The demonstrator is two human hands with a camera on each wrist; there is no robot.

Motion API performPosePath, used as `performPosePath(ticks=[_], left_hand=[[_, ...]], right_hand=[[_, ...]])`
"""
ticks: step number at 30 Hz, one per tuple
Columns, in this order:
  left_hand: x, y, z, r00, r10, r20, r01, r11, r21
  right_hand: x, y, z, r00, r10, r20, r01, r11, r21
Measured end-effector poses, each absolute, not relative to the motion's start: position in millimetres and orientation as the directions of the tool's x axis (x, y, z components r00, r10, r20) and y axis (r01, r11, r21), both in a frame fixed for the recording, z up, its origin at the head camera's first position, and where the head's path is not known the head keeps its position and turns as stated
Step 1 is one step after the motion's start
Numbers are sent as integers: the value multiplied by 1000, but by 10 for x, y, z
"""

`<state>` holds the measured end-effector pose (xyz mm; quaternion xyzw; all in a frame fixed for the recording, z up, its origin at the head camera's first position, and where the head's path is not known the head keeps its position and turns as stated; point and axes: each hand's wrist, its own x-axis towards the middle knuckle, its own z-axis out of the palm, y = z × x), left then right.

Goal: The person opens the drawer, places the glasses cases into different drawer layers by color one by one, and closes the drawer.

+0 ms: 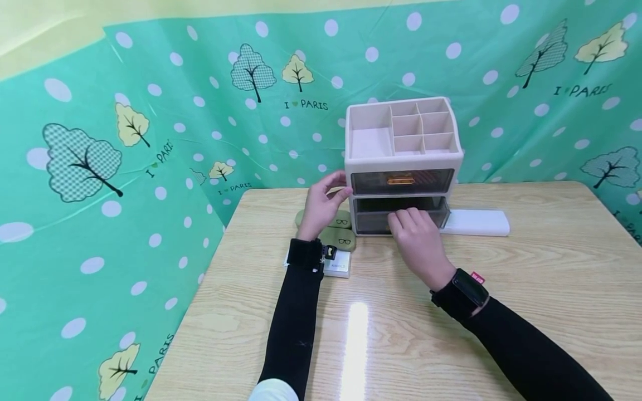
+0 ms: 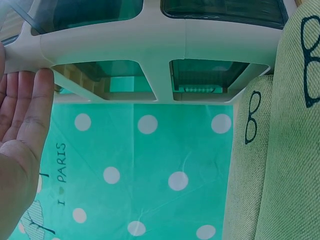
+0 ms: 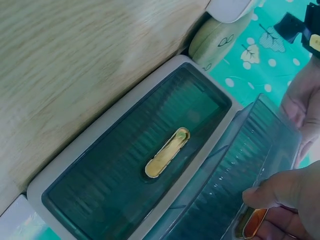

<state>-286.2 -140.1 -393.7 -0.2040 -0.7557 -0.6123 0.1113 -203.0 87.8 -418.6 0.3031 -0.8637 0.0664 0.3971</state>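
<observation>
Pinches with the right hand [image 1: 418,244] the orange handle [image 3: 255,223] of the pulled-out drawer [image 1: 369,222], at the front of the organizer [image 1: 403,164], with the thumb on the tinted panel and the fingers curled in below. Touches the organizer's left side with the left hand [image 1: 321,209], with straight fingers, clenched round nothing, perhaps to steady it. Cannot tell the force of either touch.

Finds the drawer partly out on the near side of the organizer, under the closed upper drawer [image 1: 366,184] and above the closed bottom drawer [image 3: 115,162], making 3 in the stack. Runs, in its long axis, left to right along the organizer's front, so slides square to that, on a line from front to back: by judgement, the 1 relation to mind. Lies right at the right hand's fingertips, between that hand and the organizer's inside; lies to the right of the left hand, apart from it. Makes the right hand the nearer of the 2, in contact, against a left hand only on the organizer's outer wall.

Shows also 2 green cases [image 1: 344,240] just left of the organizer, close under the left hand, with a white box [image 1: 339,267] on their near side, and a white oblong object [image 1: 478,222] just right of the organizer. Cannot make out any contents inside the drawer.
</observation>
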Motion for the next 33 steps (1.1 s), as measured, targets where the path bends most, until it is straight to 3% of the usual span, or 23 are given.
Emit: performPosePath(ticks=[9,19,33], left_hand=[[-2870,-1417,-3951,-880,178,439,465,148,873],[-2880,-1405,-3953,-887,168,430,455,155,877],[-2858,-1399,-3954,-877,164,451,475,164,865]], right_hand=[[-1910,884,-4190,-515,-467,719,-571,813,119],[-1794,889,-4225,-455,-470,756,-604,787,126],[-1614,905,-4214,-482,-477,735,-602,790,117]])
